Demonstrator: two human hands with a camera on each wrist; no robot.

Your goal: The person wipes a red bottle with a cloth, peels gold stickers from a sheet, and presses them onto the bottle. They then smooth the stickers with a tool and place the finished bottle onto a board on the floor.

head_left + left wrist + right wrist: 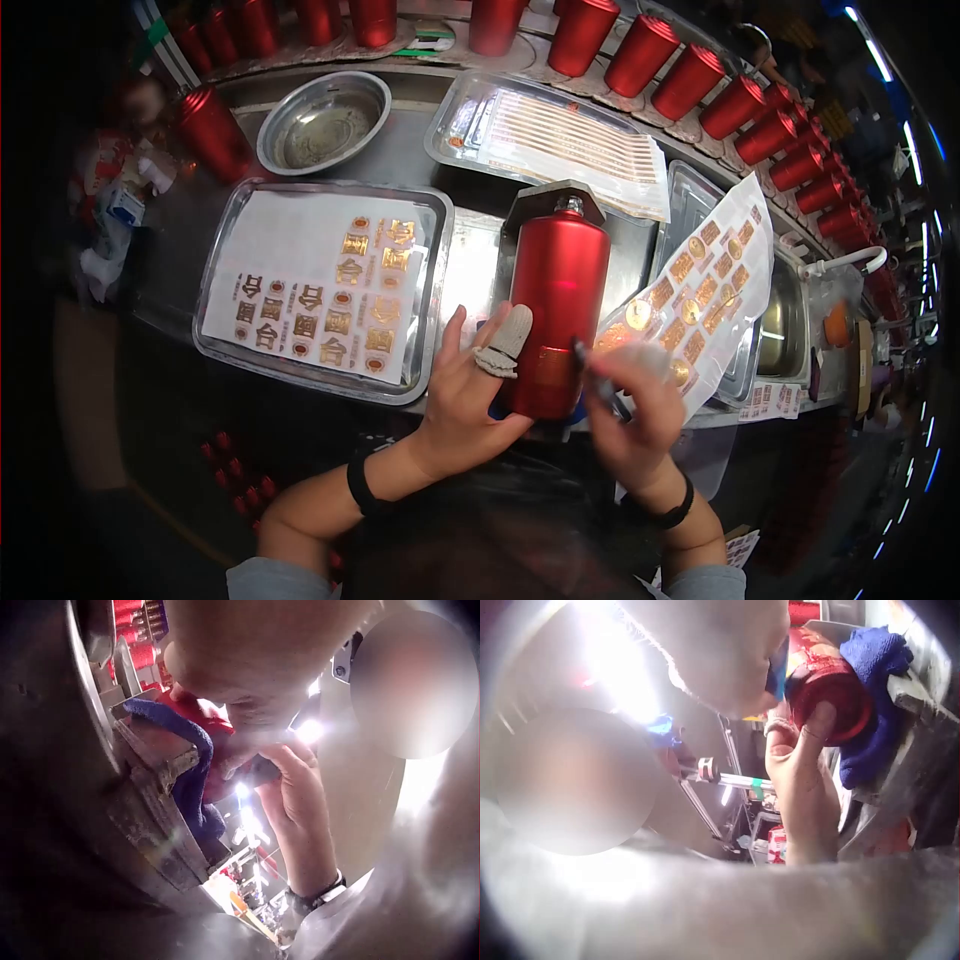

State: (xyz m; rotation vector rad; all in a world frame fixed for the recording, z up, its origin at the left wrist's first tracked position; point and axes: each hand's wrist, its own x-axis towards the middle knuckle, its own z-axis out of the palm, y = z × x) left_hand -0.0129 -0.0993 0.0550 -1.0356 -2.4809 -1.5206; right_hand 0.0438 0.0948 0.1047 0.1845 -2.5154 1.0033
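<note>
A shiny red metal bottle (561, 290) lies with its neck in a notched grey block (520, 206), its base towards the person. My left hand (465, 405) holds it from the left, a pale cover (508, 332) on one finger. In the right wrist view the left thumb (821, 720) presses on the base of the bottle (851, 705). A gold label (553, 366) shows on the lower side of the bottle. My right hand (640, 405), blurred, pinches a small dark tool (612, 398) close beside that label; its kind cannot be made out.
A tray (212, 300) with a gold sticker sheet (290, 240) lies left. Another sticker sheet (715, 280) slants at right. Behind are a metal bowl (325, 122) and a tray of strips (440, 140). Red cups (640, 55) line the back. Blue cloth (874, 656) lies beneath the bottle.
</note>
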